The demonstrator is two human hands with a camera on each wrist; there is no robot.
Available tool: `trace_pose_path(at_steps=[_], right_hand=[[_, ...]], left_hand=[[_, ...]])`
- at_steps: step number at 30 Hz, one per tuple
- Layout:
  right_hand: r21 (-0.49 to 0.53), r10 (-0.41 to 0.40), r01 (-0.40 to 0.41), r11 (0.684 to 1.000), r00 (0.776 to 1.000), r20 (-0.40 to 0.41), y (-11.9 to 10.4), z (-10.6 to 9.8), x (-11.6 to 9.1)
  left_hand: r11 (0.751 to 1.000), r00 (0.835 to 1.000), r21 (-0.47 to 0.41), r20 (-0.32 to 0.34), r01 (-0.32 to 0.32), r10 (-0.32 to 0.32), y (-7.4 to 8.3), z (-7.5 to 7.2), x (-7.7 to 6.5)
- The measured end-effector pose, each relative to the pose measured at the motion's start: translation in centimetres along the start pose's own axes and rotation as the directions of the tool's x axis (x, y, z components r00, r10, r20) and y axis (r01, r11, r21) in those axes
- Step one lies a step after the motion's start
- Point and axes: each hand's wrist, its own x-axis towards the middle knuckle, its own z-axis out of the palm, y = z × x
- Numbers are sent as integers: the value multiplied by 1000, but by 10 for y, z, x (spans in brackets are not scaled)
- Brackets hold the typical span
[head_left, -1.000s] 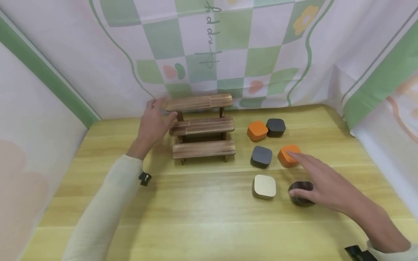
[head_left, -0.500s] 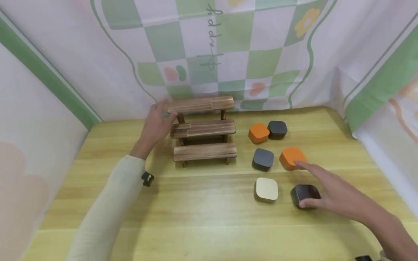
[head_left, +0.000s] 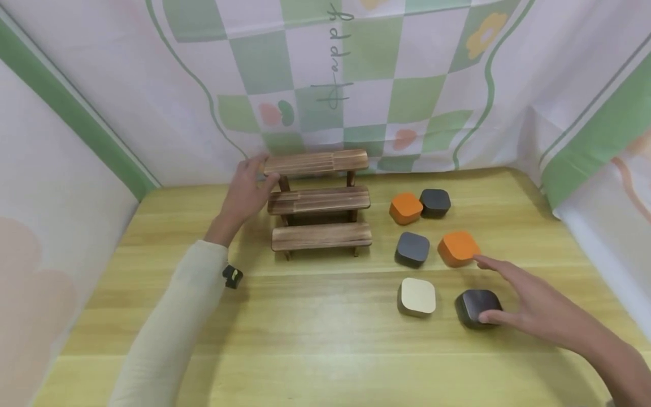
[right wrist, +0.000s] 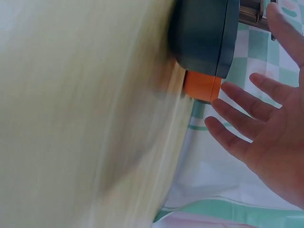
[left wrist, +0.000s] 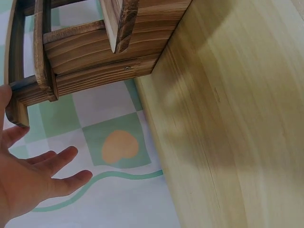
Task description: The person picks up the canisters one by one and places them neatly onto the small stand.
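Note:
A three-tier wooden display stand (head_left: 320, 200) stands at the back of the table. My left hand (head_left: 247, 192) pinches the left end of its top tier between thumb and index finger (left wrist: 16, 135); the other fingers spread loosely in the left wrist view. My right hand (head_left: 539, 302) is held over a black rounded-square block (head_left: 478, 308), fingers straight and apart. Its thumb overlaps that block's near right corner, and its fingertips are close to an orange block (head_left: 459, 247). In the right wrist view the dark block (right wrist: 202, 38) lies beyond the open palm.
Left of these sit a cream block (head_left: 417, 297) and a dark grey block (head_left: 412, 249). Farther back, another orange block (head_left: 406, 207) sits right beside another black block (head_left: 435, 202). A checked cloth (head_left: 315, 73) hangs behind the wooden table (head_left: 315, 339).
My right hand has drawn back to the right, its fingertips leaving the top of the nearer orange block. The left hand keeps its place on the stand. The head view has shifted slightly.

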Motion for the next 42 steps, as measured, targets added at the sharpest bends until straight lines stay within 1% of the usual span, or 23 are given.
trace_pose_path(at_steps=[4, 9, 16, 24, 28, 32, 35, 38, 42], right_hand=[[3, 1, -1, 1000, 1000, -12, 5, 2, -4], [-14, -25, 24, 1000, 999, -31, 11, 6, -8], [-32, -25, 24, 999, 999, -27, 22, 8, -12], [-1, -136, 136, 991, 989, -58, 34, 21, -13], [8, -155, 156, 988, 985, -78, 39, 25, -12], [39, -142, 146, 989, 986, -87, 41, 28, -15], [56, -118, 123, 991, 990, -82, 40, 30, -19], [40, -89, 92, 995, 993, -76, 39, 32, -20], [-14, -55, 55, 998, 996, -63, 36, 31, -18]], left_hand=[[1000, 1000, 5, 10, 7, -7, 1, -3, 0], [1000, 1000, 6, 19, 18, -18, 0, -5, 0], [1000, 1000, 8, 23, 15, -15, -3, -7, 1], [1000, 999, 6, 28, 19, -19, -7, -7, 2], [1000, 999, 8, 30, 24, -24, -7, -7, 3], [999, 999, 7, 39, 36, -36, -6, -6, 3], [999, 998, 10, 42, 42, -43, -5, -6, 3], [999, 998, 9, 42, 45, -46, -4, -6, 3], [999, 998, 6, 42, 42, -42, -4, -6, 4]])
